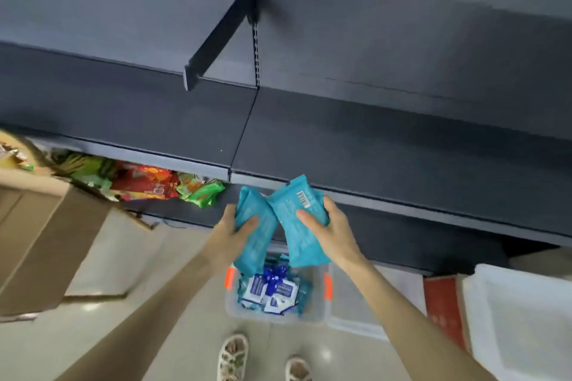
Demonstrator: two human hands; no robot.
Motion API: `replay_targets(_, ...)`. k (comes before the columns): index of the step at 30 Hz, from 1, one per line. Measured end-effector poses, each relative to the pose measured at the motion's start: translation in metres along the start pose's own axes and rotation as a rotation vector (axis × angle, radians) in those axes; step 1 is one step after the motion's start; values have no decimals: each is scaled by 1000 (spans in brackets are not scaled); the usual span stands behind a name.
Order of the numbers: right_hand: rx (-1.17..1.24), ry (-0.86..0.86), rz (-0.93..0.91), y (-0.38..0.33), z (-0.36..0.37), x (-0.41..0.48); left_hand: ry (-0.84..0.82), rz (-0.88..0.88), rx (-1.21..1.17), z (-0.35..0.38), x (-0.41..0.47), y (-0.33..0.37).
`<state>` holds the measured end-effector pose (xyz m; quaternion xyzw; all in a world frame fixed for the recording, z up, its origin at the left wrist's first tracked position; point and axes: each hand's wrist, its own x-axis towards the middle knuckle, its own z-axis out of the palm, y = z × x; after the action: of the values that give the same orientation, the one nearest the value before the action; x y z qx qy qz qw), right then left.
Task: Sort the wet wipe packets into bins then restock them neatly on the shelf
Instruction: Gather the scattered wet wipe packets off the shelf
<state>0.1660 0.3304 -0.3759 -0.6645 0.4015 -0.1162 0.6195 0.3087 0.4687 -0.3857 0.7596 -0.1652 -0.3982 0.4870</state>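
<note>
Head view shows a white barcode on the right packet (297, 219), while the rest of its print is too blurred to read. Both arms reach forward: the left hand (230, 232) grips the left packet (258, 241) and the right hand (332, 233) grips the right packet, fingers (247, 224) clamped round each with thumbs across the front. Both teal packets are held at the dark shelf (387, 148) edge, above a clear bin (322, 314) of more packets on the floor.

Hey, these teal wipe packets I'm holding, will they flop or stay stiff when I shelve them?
Probably soft, not rigid: the right packet looks puffy where the right hand grips it. Likely light for its size, since the left hand alone holds the left packet by its upper part. Flat and pillow-shaped, so unlikely to roll.
</note>
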Motion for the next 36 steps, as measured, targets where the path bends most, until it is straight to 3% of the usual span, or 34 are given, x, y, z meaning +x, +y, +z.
replay_targets(4, -99, 54, 118, 83, 42, 29, -111, -135, 121, -9, 49, -80)
replay_targets(9, -109, 163, 244, 196, 88, 65, -248, -146, 463, -12, 113, -184)
replay_targets(16, -245, 152, 346, 360, 126, 105, -368, -216, 584, 28, 189, -327)
replay_targets(23, -476, 93, 372, 507, 147, 157, -340, -97, 739, 69, 254, -459)
replay_targets(28, -505, 116, 287, 562, 152, 196, -326, -11, 691, 91, 296, -513)
replay_targets(31, -664, 116, 233, 586, 153, 210, -312, 69, 724, 98, 310, -529)
replay_targets(36, -921, -84, 412, 592, 147, 214, -412, 45, 894, 98, 315, -527)
